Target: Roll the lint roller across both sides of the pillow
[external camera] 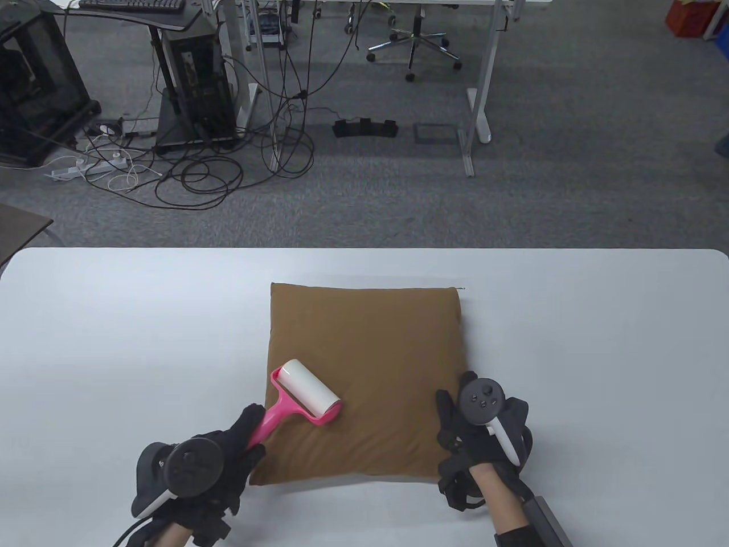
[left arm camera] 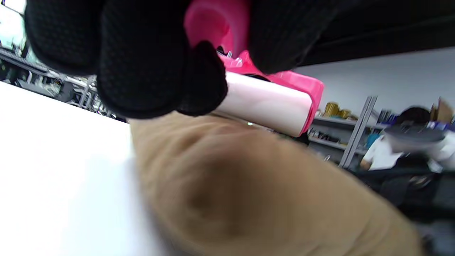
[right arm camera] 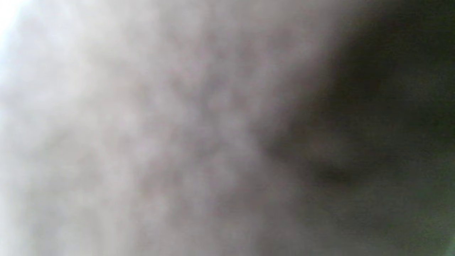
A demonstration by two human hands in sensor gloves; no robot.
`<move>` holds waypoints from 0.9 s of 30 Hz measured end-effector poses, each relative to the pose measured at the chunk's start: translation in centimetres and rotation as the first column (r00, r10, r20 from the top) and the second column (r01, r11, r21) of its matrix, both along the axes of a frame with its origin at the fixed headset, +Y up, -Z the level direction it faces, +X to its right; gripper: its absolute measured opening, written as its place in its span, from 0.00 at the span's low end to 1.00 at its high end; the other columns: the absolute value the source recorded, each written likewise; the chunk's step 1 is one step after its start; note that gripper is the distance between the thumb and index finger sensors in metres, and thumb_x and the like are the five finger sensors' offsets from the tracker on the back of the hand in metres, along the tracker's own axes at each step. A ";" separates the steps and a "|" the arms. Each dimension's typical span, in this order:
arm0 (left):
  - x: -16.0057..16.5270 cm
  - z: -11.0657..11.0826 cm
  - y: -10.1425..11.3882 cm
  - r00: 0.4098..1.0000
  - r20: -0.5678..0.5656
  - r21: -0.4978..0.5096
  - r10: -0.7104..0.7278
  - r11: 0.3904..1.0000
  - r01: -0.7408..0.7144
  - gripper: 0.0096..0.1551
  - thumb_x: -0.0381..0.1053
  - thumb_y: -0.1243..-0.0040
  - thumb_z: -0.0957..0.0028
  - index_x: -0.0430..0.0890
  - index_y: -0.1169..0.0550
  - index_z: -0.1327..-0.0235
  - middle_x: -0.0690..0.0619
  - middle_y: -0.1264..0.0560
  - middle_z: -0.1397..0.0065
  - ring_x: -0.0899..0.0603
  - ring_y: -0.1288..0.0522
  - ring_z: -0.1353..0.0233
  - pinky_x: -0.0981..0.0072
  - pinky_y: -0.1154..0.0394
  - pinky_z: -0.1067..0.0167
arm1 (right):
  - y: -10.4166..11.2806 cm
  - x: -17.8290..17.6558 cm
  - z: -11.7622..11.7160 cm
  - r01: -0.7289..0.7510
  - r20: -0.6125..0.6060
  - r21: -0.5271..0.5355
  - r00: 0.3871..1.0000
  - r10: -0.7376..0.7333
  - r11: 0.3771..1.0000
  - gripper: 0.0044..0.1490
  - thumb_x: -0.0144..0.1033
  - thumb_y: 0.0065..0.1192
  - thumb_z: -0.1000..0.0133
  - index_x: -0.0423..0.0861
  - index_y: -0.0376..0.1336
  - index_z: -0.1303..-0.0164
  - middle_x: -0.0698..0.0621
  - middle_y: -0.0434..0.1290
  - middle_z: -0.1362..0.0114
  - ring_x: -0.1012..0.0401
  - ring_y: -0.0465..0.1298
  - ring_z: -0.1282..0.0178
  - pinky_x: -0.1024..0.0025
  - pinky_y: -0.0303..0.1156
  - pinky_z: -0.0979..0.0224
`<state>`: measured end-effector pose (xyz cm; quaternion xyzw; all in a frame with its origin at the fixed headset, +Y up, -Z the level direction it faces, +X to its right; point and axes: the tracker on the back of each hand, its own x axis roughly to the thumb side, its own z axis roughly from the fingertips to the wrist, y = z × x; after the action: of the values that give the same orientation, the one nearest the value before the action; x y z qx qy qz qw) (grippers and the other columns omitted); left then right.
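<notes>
A brown square pillow [external camera: 370, 364] lies flat in the middle of the white table [external camera: 114, 342]. My left hand [external camera: 228, 450] grips the pink handle of a lint roller [external camera: 304, 394]; its white roll rests on the pillow's near left part. The left wrist view shows my fingers [left arm camera: 142, 71] wrapped around the pink handle, with the roller [left arm camera: 265, 101] on the pillow [left arm camera: 249, 192]. My right hand [external camera: 475, 433] rests on the pillow's near right corner. How its fingers lie is hidden. The right wrist view is a grey blur.
Beyond the table's far edge is grey carpet with a desk frame [external camera: 478, 97], an office chair base [external camera: 416, 48], a computer tower [external camera: 193, 85] and tangled cables [external camera: 199, 171]. Bare tabletop lies on both sides of the pillow.
</notes>
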<state>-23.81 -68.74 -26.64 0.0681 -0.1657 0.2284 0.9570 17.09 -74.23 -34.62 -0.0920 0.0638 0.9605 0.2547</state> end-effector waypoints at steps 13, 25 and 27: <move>6.9 -2.8 1.1 0.955 -0.081 0.139 0.285 0.952 -0.273 0.37 0.59 0.38 0.49 0.40 0.29 0.31 0.52 0.12 0.52 0.48 0.13 0.65 0.45 0.19 0.48 | 4.7 -0.9 2.8 0.090 -0.100 0.357 0.993 -0.058 0.930 0.43 0.54 0.46 0.35 0.42 0.45 0.16 0.34 0.48 0.13 0.37 0.51 0.19 0.34 0.53 0.28; 7.5 -0.3 0.1 0.881 0.021 0.120 0.472 0.874 -0.471 0.37 0.57 0.32 0.51 0.34 0.25 0.37 0.48 0.11 0.52 0.45 0.11 0.65 0.42 0.19 0.50 | 6.5 -9.3 6.6 0.541 -0.448 0.107 0.776 -0.445 0.834 0.36 0.52 0.49 0.35 0.40 0.62 0.25 0.36 0.77 0.34 0.51 0.83 0.60 0.58 0.78 0.64; 8.3 0.3 0.5 0.908 0.073 0.161 0.413 0.893 -0.420 0.37 0.57 0.31 0.52 0.34 0.23 0.39 0.48 0.10 0.52 0.45 0.11 0.64 0.43 0.18 0.50 | 6.6 -9.9 6.5 0.632 -0.420 0.064 0.719 -0.554 0.772 0.41 0.53 0.48 0.35 0.33 0.58 0.24 0.35 0.75 0.32 0.46 0.81 0.54 0.52 0.77 0.59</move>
<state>-15.51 -68.28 -26.38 0.1805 -0.1841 0.4139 0.8730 7.16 -67.60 -28.08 0.1465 0.0396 0.8273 0.5409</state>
